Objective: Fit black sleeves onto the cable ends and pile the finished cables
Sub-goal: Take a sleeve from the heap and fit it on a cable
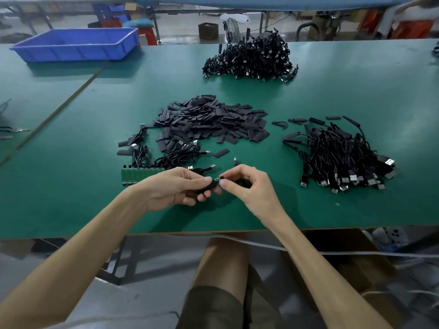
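now left hand point(175, 186) holds sleeve point(209, 185), right hand point(247, 184) pinches cable end point(217, 179)

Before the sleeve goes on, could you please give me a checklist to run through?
1. Left hand grips the black sleeve: ok.
2. Right hand pinches the cable end: ok.
3. Cable end meets the sleeve's mouth: ok.
4. Sleeve fully covers the end: not ok, green shows.
5. Sleeve free of splits: cannot tell.
6. Sleeved cable pile lies to the right on the table: ok.
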